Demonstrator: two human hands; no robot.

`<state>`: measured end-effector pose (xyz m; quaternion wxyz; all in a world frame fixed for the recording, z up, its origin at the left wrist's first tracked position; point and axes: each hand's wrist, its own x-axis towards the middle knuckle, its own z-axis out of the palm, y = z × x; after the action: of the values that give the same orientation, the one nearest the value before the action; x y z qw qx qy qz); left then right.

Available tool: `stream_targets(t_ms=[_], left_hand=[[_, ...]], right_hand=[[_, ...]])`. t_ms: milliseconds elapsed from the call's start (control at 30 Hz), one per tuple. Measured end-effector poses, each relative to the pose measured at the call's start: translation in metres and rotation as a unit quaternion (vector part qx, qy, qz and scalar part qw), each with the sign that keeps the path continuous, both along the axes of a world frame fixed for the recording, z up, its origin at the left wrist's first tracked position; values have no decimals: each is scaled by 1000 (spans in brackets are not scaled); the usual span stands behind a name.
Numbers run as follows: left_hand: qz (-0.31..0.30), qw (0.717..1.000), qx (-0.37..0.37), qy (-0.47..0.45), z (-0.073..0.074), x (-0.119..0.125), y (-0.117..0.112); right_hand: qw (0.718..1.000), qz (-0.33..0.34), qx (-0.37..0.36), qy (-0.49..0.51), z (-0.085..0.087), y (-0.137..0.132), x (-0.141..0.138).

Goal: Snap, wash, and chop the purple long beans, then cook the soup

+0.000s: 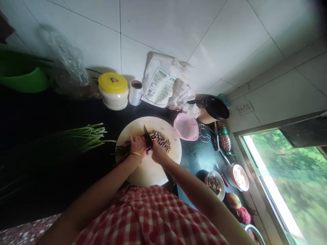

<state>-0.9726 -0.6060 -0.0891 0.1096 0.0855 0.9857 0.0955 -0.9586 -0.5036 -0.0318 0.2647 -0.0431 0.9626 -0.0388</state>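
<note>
A round pale cutting board (148, 170) lies on the dark counter. My left hand (137, 145), with a yellow bangle on the wrist, presses down on a bundle of dark stalks (121, 152) on the board, fingers curled over them. My right hand (158, 153) grips the handle of a knife (147, 136), whose blade stands against the left fingers. Right of the blade lies a heap of short chopped pieces (160, 139).
Green stalks (89, 136) lie left of the board. Behind stand a yellow-lidded tub (113, 90), a white cup (135, 92), a plastic bag (163, 86), a pink strainer (186, 126) and a black pan (217, 107). Bowls (215, 183) sit at right by the window.
</note>
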Motion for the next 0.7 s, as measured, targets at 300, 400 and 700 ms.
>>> stream_targets(t_ms=[300,400,700], left_hand=[[-8,999,-53,-12,18,6,-5],[-3,997,-78,-6,20,11,-9],[17,999,-25,18,13,12,-14]], right_hand=[[999,-12,-7,48,-8,7,6],[998,-26,-14,55,4,19,20],[998,12,24,57,25,25,70]])
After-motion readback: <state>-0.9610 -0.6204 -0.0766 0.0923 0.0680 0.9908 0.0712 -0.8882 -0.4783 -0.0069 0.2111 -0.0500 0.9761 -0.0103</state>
